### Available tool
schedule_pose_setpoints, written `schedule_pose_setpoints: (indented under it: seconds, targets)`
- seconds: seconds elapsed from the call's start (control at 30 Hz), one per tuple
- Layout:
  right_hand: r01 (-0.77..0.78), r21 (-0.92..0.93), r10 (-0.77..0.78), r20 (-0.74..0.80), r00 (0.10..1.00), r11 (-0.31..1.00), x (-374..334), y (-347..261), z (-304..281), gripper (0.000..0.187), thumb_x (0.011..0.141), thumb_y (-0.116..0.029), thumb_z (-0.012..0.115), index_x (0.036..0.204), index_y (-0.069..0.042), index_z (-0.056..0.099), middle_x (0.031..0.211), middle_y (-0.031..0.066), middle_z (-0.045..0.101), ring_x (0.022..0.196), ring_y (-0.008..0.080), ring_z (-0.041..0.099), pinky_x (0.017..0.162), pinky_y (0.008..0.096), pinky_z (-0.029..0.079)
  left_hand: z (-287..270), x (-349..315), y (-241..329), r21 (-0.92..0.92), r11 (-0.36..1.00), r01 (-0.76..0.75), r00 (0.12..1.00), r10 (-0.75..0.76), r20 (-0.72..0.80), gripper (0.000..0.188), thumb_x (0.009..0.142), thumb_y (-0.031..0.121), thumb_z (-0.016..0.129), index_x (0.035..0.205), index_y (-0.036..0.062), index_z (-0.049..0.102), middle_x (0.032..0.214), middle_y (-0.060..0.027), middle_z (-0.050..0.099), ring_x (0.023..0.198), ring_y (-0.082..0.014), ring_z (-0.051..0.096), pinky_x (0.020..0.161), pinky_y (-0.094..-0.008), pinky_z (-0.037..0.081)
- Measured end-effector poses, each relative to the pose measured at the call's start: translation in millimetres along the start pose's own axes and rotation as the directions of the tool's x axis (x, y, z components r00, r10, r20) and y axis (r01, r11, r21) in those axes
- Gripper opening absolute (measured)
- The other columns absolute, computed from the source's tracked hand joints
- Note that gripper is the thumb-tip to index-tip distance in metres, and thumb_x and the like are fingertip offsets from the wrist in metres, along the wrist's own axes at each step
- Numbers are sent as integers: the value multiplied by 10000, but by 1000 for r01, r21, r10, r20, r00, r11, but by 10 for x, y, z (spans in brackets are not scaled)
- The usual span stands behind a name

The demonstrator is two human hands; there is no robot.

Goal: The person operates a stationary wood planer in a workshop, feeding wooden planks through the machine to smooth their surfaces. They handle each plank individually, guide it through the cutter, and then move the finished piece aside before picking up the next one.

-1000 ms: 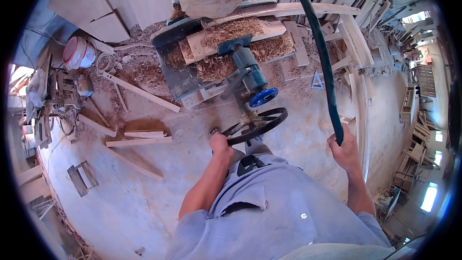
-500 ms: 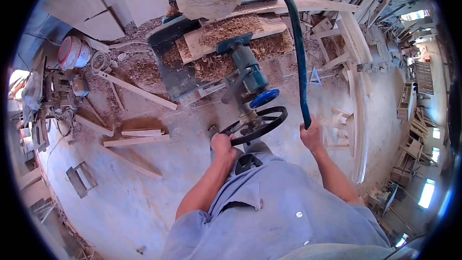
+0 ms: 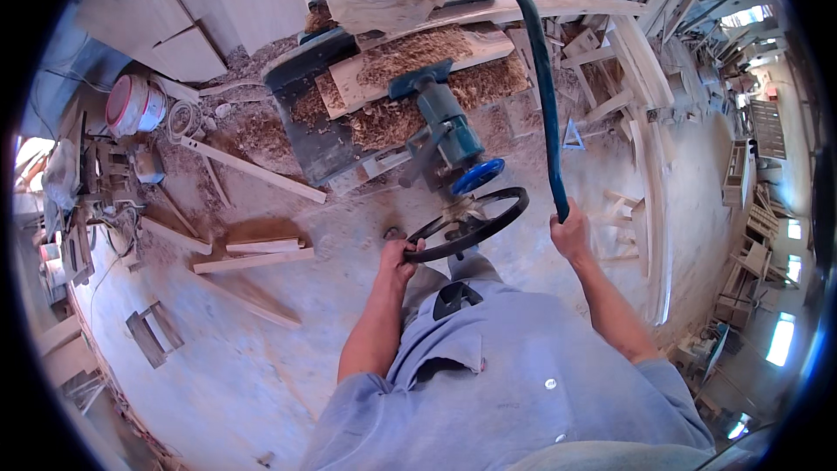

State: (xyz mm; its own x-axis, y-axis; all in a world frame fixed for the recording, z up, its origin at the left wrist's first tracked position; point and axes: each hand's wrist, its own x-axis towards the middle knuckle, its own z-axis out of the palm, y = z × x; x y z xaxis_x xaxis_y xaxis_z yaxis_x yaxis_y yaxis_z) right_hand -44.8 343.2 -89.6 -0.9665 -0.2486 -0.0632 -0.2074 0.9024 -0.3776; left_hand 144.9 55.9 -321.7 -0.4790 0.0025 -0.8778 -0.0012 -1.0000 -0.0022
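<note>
My left hand (image 3: 399, 262) curls round the left rim of the black handwheel (image 3: 475, 244), below the blue wheel (image 3: 478, 176); the rim should feel hard and heavy, best gripped there. My right hand (image 3: 571, 234) wraps the green lever's (image 3: 548, 105) lower end, probably stiff, though its fingers are partly hidden.

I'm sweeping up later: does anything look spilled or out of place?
Yes. Wood shavings lie heaped on the machine table and over its board, looking spilled rather than collected; more debris litters the floor to the left. Nearby wood strips lie strewn at differing angles.
</note>
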Motion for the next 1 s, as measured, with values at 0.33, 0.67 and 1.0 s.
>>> schedule_pose_setpoints:
  seconds: [0.33,0.67,1.0]
  targets:
    - [-21,-7,21,-10,1000,1000,-65,-143,39,236,793,-104,651,1018,-64,591,812,257,649,801,483,621,684,550,476,657,-712,-186,3,947,-321,917,312,-250,262,878,-88,425,1109,29,463,992,-106,439,818,-234,497,707,-412,550]
    - [33,26,-33,-2,999,999,-94,-112,-3,237,791,-84,662,1003,-31,567,740,241,610,751,455,629,652,483,481,684,-737,-280,73,908,-412,901,418,-120,110,879,-71,395,867,4,475,934,-135,460,757,-258,540,681,-407,557]
    - [22,95,-31,90,995,995,-254,-286,-577,316,797,-107,653,1093,-59,553,769,246,644,771,469,633,661,542,479,1065,-1065,-292,88,872,-481,794,476,-378,181,877,-64,386,962,-65,545,954,-177,536,730,-270,582,641,-378,543]
